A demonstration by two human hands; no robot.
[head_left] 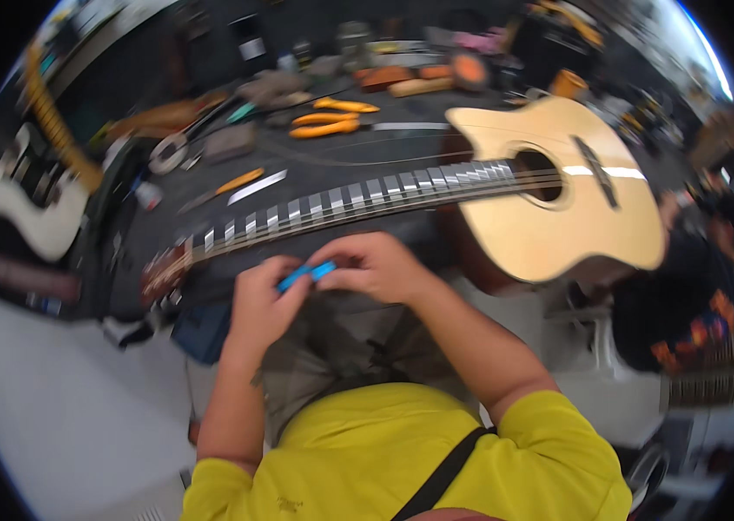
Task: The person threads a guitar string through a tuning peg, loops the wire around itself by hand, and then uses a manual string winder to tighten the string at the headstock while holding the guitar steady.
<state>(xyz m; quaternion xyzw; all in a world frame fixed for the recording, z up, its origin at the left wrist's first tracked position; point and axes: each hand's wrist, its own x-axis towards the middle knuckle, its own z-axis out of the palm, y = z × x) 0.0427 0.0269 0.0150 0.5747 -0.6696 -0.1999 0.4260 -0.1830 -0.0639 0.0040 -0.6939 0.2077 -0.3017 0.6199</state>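
Observation:
Both hands meet in front of the neck of an acoustic guitar [575, 217], which lies face up with a pale top and dark sound hole. Pale strips run across its fretboard [341, 201] between the frets. My left hand [263, 300] pinches one end of a small bright blue piece [296, 278]. At the other end, my right hand [377, 267] grips it between thumb and fingers. The blue piece is too small and blurred to name. Just left of my hands lies the brown headstock [167, 271].
Orange-handled pliers [325, 127], an orange-handled knife [239, 181], a white strip [257, 187] and a tape roll [168, 154] lie beyond the neck. A white electric guitar body [37, 213] is at far left. Another person [680, 300] sits at the right.

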